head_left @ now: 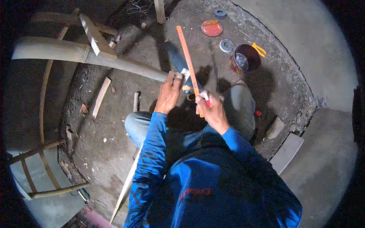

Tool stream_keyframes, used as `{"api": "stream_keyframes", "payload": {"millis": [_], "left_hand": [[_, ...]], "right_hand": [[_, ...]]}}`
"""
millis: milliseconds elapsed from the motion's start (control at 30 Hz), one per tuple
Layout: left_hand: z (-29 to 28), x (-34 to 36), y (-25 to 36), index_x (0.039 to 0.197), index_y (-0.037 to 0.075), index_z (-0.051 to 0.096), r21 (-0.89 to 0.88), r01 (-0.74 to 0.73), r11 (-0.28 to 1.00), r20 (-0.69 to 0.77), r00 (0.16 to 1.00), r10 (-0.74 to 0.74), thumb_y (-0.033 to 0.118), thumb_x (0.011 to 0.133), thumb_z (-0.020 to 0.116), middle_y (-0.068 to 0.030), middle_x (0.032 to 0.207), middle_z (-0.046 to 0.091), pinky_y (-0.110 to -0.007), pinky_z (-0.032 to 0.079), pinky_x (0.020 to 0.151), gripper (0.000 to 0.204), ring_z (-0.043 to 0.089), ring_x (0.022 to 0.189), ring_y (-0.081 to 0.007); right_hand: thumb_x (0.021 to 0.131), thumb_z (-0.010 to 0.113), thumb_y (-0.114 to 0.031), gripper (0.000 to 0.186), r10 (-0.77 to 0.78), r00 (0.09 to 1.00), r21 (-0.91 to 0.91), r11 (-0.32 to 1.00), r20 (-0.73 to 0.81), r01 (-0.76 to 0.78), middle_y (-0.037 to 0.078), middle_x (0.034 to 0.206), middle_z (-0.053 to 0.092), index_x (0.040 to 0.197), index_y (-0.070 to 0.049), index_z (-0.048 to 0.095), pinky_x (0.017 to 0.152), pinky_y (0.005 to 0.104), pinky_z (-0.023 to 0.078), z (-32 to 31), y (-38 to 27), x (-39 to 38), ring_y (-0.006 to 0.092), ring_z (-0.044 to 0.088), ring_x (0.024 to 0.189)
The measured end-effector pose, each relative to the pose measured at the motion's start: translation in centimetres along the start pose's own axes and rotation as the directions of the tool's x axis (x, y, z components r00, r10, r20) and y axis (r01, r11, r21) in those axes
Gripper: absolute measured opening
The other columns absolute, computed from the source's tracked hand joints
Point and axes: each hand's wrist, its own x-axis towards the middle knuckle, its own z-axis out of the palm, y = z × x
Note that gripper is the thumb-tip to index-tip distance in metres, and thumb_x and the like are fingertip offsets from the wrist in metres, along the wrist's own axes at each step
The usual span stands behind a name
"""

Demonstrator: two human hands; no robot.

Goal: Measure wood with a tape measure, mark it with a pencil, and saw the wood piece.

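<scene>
"Right hand (213,112): what was its condition?"

"Closed. Fingers and thumb were wrapped around the lower end of a long, narrow orange strip (186,57), which slanted away from the wearer and slightly leftward. A small red-and-white item (207,102) showed at the fingers; its kind could not be made out."

"And the left hand (168,94)?"

"Partly curled, back uppermost, with the fingers at the right-hand end of a pale round pole (129,67). Whether it gripped the pole or merely rested there could not be told."

"Position of the handsaw (176,60)?"

"Its handle lay between the two hands, and its blade pointed away from the wearer. In view, the orange strip crossed in front of it; contact could not be confirmed."

"Other items noted?"

"Ahead and to the right, on the ground (114,140), stood a dark red bucket (234,65) with clear plastic inside and a yellow-handled tool (259,50) at its rim. Just beside it lay a silver-grey roll (226,46). Farther out, a red disc (213,31) carried an orange-handled screwdriver (210,23), with a dark grey roll (219,14) near it. On the left, a wooden piece (97,40) overlapped the pole in view."
</scene>
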Motion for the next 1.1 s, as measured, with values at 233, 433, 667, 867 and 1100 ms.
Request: {"api": "stream_keyframes", "payload": {"millis": [233, 433, 667, 867, 1100], "left_hand": [[0.3, -0.1, 0.0, 0.104, 0.003, 0.056, 0.011, -0.020, 1.000, -0.017, 1.000, 0.020, 0.048, 0.100, 0.042, -0.0140, 0.077, 0.057, -0.039, 0.043, 0.065, 0.047, 0.054, 0.071, -0.0284], [0.0, -0.3, -0.2, 0.102, 0.002, 0.055, 0.009, 0.019, 1.000, -0.007, 1.000, -0.019, 0.038, 0.100, 0.047, -0.0220, 0.085, 0.064, -0.043, 0.046, 0.074, 0.038, 0.062, 0.080, -0.0355], [0.3, -0.2, 0.4, 0.102, 0.002, 0.056, 0.042, -0.033, 0.999, -0.022, 0.999, 0.034, 0.037, 0.100, 0.049, -0.0193, 0.079, 0.062, -0.040, 0.047, 0.071, 0.036, 0.059, 0.072, -0.0273], [0.2, -0.4, 0.9, 0.100, 0.002, 0.057, 0.044, 0.001, 0.999, -0.031, 1.000, 0.000, 0.037, 0.099, 0.051, -0.0164, 0.076, 0.062, -0.039, 0.047, 0.070, 0.036, 0.057, 0.072, -0.0217], [0.6, -0.2, 0.7, 0.099, 0.002, 0.057, 0.035, -0.042, 0.998, -0.077, 0.996, 0.045, 0.038, 0.099, 0.052, -0.0142, 0.076, 0.062, -0.037, 0.047, 0.070, 0.036, 0.056, 0.072, -0.0189]], "right_hand": [[0.098, 0.054, -0.028, 0.025, 0.015, 0.995, -0.155, 0.988, 0.101, 0.001, 0.008, 0.061, 0.060, 0.090, -0.005, 0.056, 0.055, 0.0332, 0.047, 0.3, -0.8, -0.7, 0.0176, 0.062, 0.056], [0.098, 0.054, -0.027, 0.025, 0.004, 0.993, -0.077, 0.997, 0.115, 0.005, 0.008, 0.060, 0.060, 0.087, -0.005, 0.055, 0.054, 0.0331, 0.047, 0.6, -0.4, -0.6, 0.0172, 0.061, 0.054], [0.098, 0.053, -0.026, 0.024, -0.008, 0.996, -0.069, 0.997, 0.084, 0.014, 0.005, 0.058, 0.057, 0.087, -0.004, 0.055, 0.051, 0.0315, 0.045, 0.0, 0.1, -0.4, 0.0146, 0.057, 0.051], [0.097, 0.053, -0.030, 0.024, 0.046, 0.994, -0.157, 0.987, 0.097, -0.030, 0.010, 0.062, 0.059, 0.094, -0.006, 0.058, 0.062, 0.0411, 0.049, -0.3, 0.1, -0.2, 0.0277, 0.063, 0.061], [0.099, 0.052, -0.033, 0.029, -0.106, 0.994, -0.192, 0.975, 0.020, 0.108, 0.005, 0.058, 0.057, 0.090, -0.006, 0.057, 0.056, 0.0338, 0.046, -0.1, 1.1, 0.1, 0.0170, 0.058, 0.054]]}}
